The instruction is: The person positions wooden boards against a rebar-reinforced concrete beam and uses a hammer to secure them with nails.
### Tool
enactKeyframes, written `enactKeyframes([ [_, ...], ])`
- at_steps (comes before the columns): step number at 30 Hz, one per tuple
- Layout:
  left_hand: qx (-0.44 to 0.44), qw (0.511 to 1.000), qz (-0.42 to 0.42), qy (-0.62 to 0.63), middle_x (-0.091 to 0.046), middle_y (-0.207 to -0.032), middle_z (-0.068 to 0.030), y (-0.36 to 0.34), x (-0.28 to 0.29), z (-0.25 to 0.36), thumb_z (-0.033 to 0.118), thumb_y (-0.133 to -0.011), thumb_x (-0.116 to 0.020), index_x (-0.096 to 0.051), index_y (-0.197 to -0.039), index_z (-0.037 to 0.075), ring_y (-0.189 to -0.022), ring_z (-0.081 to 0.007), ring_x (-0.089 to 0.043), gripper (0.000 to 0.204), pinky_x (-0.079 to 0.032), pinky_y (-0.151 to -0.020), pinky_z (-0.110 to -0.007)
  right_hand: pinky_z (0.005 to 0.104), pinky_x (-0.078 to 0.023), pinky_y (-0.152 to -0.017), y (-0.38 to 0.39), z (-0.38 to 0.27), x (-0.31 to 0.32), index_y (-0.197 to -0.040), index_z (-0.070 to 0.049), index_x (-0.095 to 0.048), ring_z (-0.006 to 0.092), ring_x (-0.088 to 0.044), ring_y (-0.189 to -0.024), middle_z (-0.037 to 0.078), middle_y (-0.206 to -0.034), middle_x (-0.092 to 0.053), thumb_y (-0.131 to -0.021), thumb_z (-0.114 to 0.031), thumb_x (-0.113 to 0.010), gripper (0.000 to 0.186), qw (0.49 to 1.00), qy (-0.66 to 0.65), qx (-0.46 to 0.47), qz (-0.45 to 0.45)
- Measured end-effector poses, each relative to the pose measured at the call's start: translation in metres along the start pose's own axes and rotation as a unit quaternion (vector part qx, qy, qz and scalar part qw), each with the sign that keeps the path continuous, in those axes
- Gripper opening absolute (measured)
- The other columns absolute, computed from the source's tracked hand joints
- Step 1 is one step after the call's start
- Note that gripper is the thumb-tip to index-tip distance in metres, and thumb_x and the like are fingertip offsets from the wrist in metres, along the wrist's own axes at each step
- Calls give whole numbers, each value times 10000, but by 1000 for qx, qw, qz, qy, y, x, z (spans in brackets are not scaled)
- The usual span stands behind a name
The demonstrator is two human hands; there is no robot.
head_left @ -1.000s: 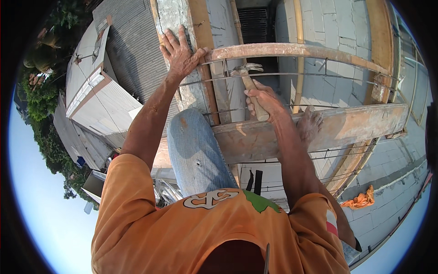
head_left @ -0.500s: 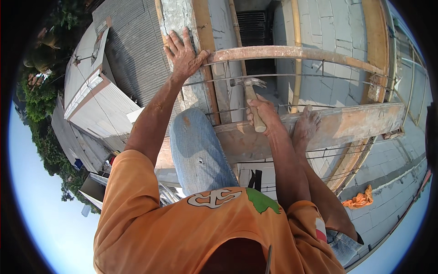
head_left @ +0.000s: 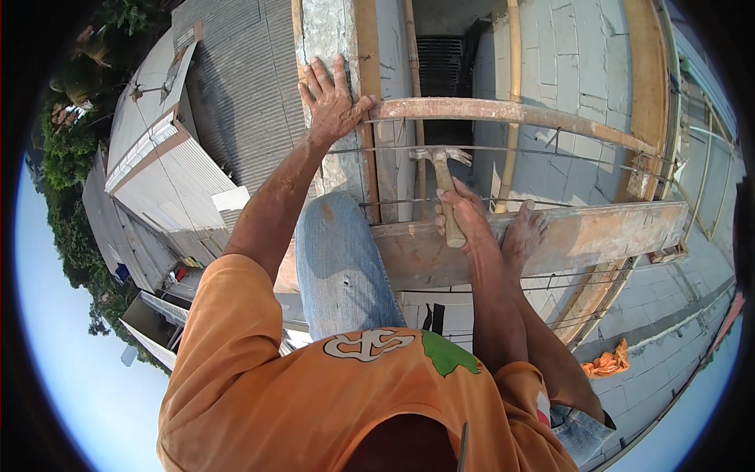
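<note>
My left hand lies with spread fingers on top of a rough concrete beam, its thumb against the end of a narrow wooden board. In my right hand is a claw hammer, gripped by its wooden handle. The hammer's head points away from me, over the gap between the narrow board and a wider plank. Behind the right wrist, my bare foot rests on that plank. My jeans-clad knee is bent beside the concrete beam.
Thin steel rods cross the gap. Below stand bamboo poles and a grey block wall. Far beneath on the left is a corrugated roof with trees beyond. An orange cloth lies at the lower right.
The view has shifted, so the beam, boards and hands appear a little lower. My left hand stays on the beam, and my right hand still grips the hammer over the gap.
</note>
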State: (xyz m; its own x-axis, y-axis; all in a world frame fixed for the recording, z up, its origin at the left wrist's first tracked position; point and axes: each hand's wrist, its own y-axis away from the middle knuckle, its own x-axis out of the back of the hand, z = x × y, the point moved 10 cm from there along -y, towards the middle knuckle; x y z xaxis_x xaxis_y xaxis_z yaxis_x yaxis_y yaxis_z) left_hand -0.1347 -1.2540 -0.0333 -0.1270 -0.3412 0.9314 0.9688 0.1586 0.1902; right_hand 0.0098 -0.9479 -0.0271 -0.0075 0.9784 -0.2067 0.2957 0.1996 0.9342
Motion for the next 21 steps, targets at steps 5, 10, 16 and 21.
enactKeyframes([
  [5, -4, 1000, 1, 6, 35, -1536, -456, 2, -4, -3, 700, -855, -593, -85, -1587, 44, -1439, -611, 80, 1106, -29, -1082, -772, 298, -470, -416, -1, -56, 63, -1113, -72, -532, 151, -539, -513, 37, -722, -524, -912, -111, -613, 220, 981, -105, 51, 153],
  [10, -4, 1000, 0, -1, 43, -1532, -461, 3, -8, -6, 714, -868, -562, -87, -1588, 46, -1437, -611, 97, 1091, -29, -1079, -774, 306, -477, -429, 25, -52, 21, -1092, -36, -532, 155, -528, -520, 55, -763, -520, -923, -131, -605, 208, 963, -129, 75, 225],
  [16, -7, 1000, -2, 7, 51, -1528, -467, 4, -6, -4, 704, -866, -576, -91, -1586, 43, -1431, -619, 105, 1091, -23, -1071, -782, 319, -451, -407, 9, -9, -22, -1078, -82, -507, 158, -538, -506, 45, -767, -520, -914, -131, -620, 205, 1000, -24, -10, -1],
  [21, -14, 1000, 3, 8, 44, -1526, -470, 2, -5, -3, 701, -868, -577, -92, -1585, 41, -1429, -623, 98, 1089, -28, -1064, -789, 303, -464, -401, 5, -51, 27, -1093, -80, -516, 159, -557, -507, 47, -716, -522, -905, -153, -630, 232, 994, -55, 71, 69],
])
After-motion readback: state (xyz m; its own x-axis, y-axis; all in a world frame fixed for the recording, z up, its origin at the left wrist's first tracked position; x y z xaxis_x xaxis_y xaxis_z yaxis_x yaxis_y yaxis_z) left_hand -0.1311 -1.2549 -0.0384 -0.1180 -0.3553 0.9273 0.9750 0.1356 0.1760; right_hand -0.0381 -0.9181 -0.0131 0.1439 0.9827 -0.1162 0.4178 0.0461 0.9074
